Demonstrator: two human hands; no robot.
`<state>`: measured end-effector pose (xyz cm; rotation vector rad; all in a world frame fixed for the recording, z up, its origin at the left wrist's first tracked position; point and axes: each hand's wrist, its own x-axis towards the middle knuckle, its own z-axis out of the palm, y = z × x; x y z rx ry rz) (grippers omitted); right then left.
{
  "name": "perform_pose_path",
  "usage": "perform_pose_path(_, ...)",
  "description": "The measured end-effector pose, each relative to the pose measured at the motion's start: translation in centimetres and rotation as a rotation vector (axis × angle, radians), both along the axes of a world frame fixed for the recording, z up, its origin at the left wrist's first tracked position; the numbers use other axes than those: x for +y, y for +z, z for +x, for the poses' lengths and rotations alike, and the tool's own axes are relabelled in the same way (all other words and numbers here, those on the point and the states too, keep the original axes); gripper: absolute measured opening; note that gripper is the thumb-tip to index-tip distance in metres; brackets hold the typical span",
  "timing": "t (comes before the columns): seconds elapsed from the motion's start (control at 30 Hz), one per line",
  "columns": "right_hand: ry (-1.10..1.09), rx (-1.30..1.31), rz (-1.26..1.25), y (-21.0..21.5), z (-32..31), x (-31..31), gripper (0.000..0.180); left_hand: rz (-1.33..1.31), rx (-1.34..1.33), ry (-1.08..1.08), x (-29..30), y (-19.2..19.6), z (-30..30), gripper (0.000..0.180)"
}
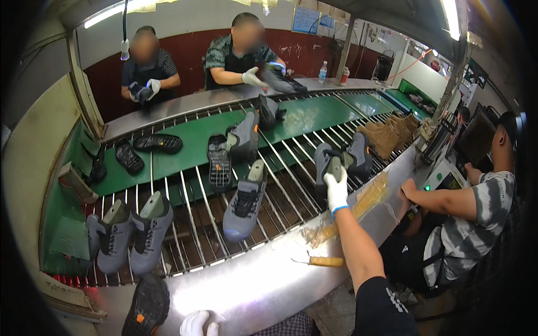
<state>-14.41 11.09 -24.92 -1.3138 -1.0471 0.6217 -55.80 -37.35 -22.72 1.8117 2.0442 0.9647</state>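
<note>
Grey shoe (321, 168): one, on the metal rods (193, 218), right of centre, by the near tabletop (235, 299).

Contents: a pale grey-green last (335, 166) sits in its opening. Three further shoes also hold lasts: two side by side at left, the left-hand shoe (114, 246) and its neighbour (148, 241), and one centre shoe (245, 204). Bottles, two, upright on the far ledge: one clear bottle (323, 73), one reddish bottle (344, 77); fill unclear.

Right hand (337, 193): white glove, blue cuff; fingers closed narrowly on the grey shoe at the last. Left hand (197, 325): white glove, cut by the lower edge; fingers bent, whether holding anything cannot be told. Near it, one black-soled shoe (147, 305), sole up, orange patch.

Orientation: grey shoe's long axis runs roughly from the near edge toward the far side; which end is the toe cannot be told.

Adjacent: another grey shoe with orange tab (360, 155), just to the right; brown shoes (386, 136), grouped farther right. On the tabletop: one hooked tool (326, 261), yellow handle pointing right.
</note>
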Motion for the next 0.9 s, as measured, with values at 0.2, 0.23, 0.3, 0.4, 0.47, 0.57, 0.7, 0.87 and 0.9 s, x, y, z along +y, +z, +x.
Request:
perform_pose_path(0.2,0.396,0.518,-0.147,7.2,3.7,-8.7,0.049,-0.116,-0.302,0.031,0.8,0.4,1.5,0.039)
perform_pose_path(0.23,0.451,0.609,-0.181,8.2,2.9,-11.3,0.050,-0.192,-0.310,-0.013,1.3,0.8,1.7,0.038)
perform_pose_path(0.3,0.762,0.580,-0.204,13.1,2.2,-19.3,0.064,-0.255,-0.636,-0.211,4.2,2.1,3.0,0.053)
perform_pose_path(0.4,1.084,0.225,-0.246,15.1,2.4,-28.1,0.115,-0.412,-1.513,-0.295,6.2,3.5,5.8,0.091)
perform_pose_path(0.47,1.403,0.390,-0.246,14.0,1.5,-33.4,0.125,-0.267,-1.821,-0.311,4.5,5.8,7.5,0.090)
perform_pose_path(0.57,1.248,0.591,-1.017,0.7,-3.3,-43.4,0.068,-0.289,-1.497,-0.355,0.3,6.8,7.8,0.084)
perform_pose_path(0.7,1.556,0.498,-1.085,-0.2,-5.4,-50.0,0.088,-0.450,-0.977,-0.406,-2.1,3.2,7.9,0.067)
perform_pose_path(0.87,1.288,1.019,-0.988,-1.3,-1.4,-49.1,0.120,0.090,0.137,-0.189,4.4,9.5,-5.4,0.055)
perform_pose_path(0.9,1.319,1.056,-0.925,-1.0,-1.1,-48.8,0.126,-0.002,0.171,-0.015,5.2,10.2,-8.2,0.057)
